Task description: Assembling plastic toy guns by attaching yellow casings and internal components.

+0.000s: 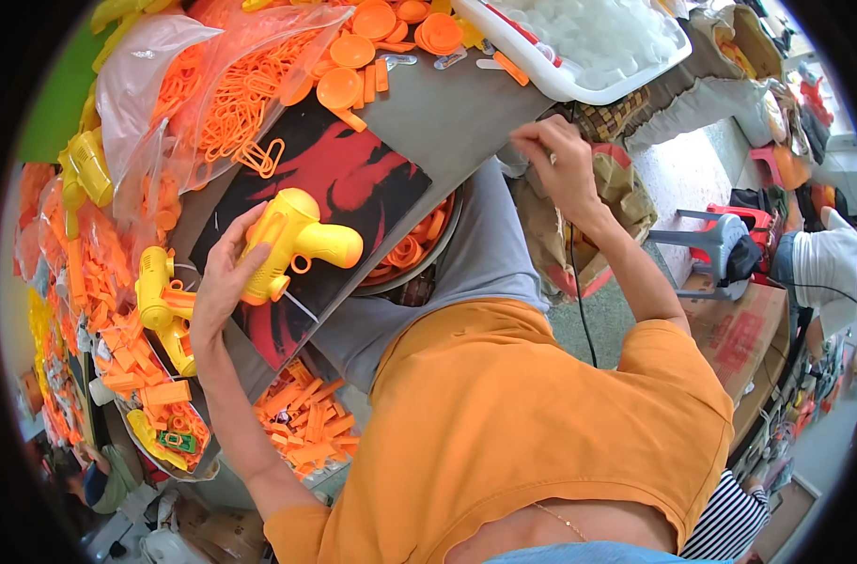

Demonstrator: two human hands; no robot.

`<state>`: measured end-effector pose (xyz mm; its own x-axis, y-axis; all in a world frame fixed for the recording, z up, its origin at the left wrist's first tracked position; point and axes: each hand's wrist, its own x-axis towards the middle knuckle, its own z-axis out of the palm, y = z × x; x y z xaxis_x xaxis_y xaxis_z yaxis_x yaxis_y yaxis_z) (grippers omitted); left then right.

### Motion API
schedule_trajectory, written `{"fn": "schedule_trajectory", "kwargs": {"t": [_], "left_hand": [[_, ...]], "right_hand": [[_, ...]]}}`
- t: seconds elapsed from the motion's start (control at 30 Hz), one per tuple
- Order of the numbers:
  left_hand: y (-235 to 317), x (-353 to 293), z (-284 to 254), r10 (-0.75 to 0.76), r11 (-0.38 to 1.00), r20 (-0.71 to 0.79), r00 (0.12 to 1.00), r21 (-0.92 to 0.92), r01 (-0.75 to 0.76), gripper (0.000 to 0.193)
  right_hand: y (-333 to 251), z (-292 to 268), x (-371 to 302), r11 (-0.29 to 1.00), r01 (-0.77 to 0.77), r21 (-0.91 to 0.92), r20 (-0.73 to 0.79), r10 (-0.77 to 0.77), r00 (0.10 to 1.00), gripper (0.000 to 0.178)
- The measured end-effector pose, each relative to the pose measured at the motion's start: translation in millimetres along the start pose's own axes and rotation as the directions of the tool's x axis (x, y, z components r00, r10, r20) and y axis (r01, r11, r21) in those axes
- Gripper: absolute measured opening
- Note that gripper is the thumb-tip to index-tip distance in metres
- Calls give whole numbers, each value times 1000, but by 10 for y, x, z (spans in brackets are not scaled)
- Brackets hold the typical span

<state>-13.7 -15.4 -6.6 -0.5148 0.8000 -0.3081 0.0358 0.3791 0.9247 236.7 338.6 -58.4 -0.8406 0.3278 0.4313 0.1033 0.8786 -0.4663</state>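
The left hand (224, 271) grips a yellow toy gun (292, 240) beside the near edge of the counter (438, 117); the right hand (562, 164) curls near the white tub (588, 94), whether pinching anything I cannot tell.

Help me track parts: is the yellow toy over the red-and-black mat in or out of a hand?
In: the left hand holds the yellow toy, fingers against its side.

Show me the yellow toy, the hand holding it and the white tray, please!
Yellow toy (290, 233): head view, on the middle of its body.
Left hand (222, 274): head view, on the middle of the hand.
White tray (573, 93): head view, on its rim.
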Motion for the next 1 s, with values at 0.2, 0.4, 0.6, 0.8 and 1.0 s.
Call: {"fn": "schedule_trajectory", "kwargs": {"t": [0.2, 0.4, 0.6, 0.8, 1.0], "left_hand": [[-5, 256, 112, 84, 992, 8, 996, 97, -84, 52], [106, 224, 350, 385, 872, -201, 901, 401, -283, 41], [167, 135, 526, 642, 557, -227, 732, 794, -243, 21], [-51, 152, 559, 646, 703, -362, 672, 626, -339, 19], [-109, 180, 558, 664, 705, -365, 653, 596, -384, 20]], "right_hand": [[-354, 185, 440, 318, -553, 770, 457, 330, 826, 23], [-792, 404, 676, 206, -625, 753, 597, 184, 780, 21], [-907, 518, 863, 581, -428, 693, 475, 80, 876, 23], [-827, 581, 1182, 721, -411, 558, 629, -44, 776, 27], [-963, 697, 1325, 801, -376, 466, 752, -135, 645, 26]]}}
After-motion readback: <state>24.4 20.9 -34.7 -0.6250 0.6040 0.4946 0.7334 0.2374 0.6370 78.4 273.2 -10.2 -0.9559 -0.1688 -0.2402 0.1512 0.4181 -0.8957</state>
